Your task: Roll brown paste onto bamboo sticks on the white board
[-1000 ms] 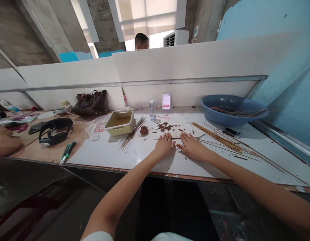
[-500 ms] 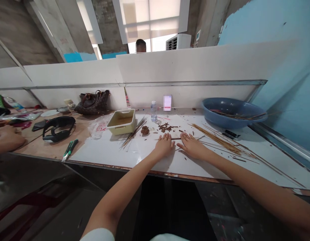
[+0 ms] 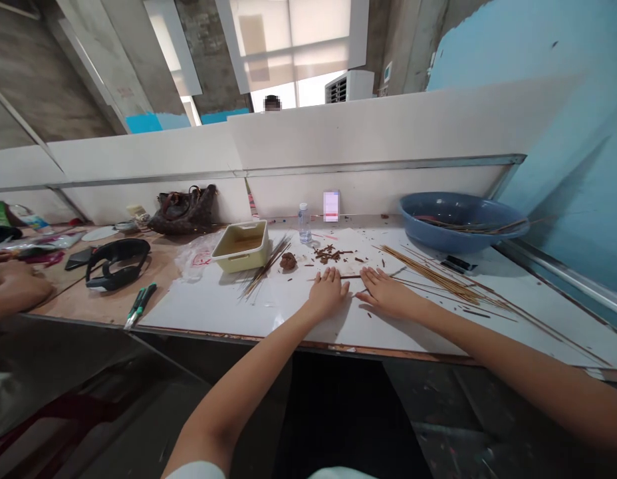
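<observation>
My left hand (image 3: pixel 328 294) lies flat on the white table surface, fingers stretched forward. Beside it my right hand (image 3: pixel 384 293) is flat too, its thumb apart from the fingers. A thin dark stick (image 3: pixel 351 277) shows in the gap between the hands, and the fingers of both rest over it. Just beyond them are scattered brown crumbled pieces (image 3: pixel 328 253). A brown clay-like lump (image 3: pixel 288 261) sits to their left. Right of my right hand lies a bundle of thin tan sticks (image 3: pixel 431 274), with several loose sticks around it.
Left of the lump are more thin sticks (image 3: pixel 266 267) and a pale green tub (image 3: pixel 243 260) of brownish liquid. A water bottle (image 3: pixel 304 226) and a phone (image 3: pixel 331 206) stand behind. A blue basin (image 3: pixel 433 233) is at right. Cutters (image 3: pixel 140 303) and another person's hand (image 3: pixel 22 285) are at left.
Both hands stay flat over the stick, shifted very slightly toward me. My right hand's thumb sits a little lower. The camera view has tilted slightly.
</observation>
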Demonstrator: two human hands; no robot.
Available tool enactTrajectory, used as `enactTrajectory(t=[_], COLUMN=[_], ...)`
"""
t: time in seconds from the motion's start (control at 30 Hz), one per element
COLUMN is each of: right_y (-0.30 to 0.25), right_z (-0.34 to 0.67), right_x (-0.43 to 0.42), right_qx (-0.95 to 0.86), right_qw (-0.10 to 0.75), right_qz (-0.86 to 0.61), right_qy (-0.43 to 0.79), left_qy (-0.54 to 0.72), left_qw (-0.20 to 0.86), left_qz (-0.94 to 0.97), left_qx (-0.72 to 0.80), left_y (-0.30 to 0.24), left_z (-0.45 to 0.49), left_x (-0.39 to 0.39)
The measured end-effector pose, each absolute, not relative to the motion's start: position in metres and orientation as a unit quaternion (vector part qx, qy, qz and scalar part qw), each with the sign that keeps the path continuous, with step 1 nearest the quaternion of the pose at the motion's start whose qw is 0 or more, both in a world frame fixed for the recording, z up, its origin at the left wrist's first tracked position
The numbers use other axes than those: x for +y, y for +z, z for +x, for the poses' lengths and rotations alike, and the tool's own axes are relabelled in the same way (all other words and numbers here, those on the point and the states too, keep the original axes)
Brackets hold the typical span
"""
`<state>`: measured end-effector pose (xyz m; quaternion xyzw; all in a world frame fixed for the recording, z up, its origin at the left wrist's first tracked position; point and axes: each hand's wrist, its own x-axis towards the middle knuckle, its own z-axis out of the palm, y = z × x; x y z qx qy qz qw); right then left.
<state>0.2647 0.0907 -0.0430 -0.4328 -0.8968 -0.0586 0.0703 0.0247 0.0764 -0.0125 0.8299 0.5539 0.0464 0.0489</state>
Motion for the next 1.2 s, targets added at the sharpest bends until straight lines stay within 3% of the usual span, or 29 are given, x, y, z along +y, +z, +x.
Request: enactTrajectory(t=[0.2, 0.53, 0.97, 1.2], right_y=[-0.022, -0.021, -0.009, -0.014], right_z=[0.267, 0.305, 0.278, 0.27], right_x=[0.136, 0.148, 0.11, 0.101], right_qx=[-0.916, -0.903, -0.882, -0.881], right_qw=[0.091, 0.248, 0.313, 0.325], right_qz=[-0.39, -0.348, -0.35, -0.342], right_qy=[-0.035, 0.038, 0.044, 0.025], left_qy=[0.055, 0.118, 0.17, 0.195], left_qw=[0.006, -0.096, -0.11, -0.064], left_qz=[0.841, 0.928, 0.923, 0.918], left_qx=[0.538, 0.341, 0.328, 0.339], left_y=[-0.004, 0.02, -0.003, -0.012], left_z=[0.023, 0.011, 0.028, 0.023], left_x=[0.102, 0.139, 0.116, 0.117])
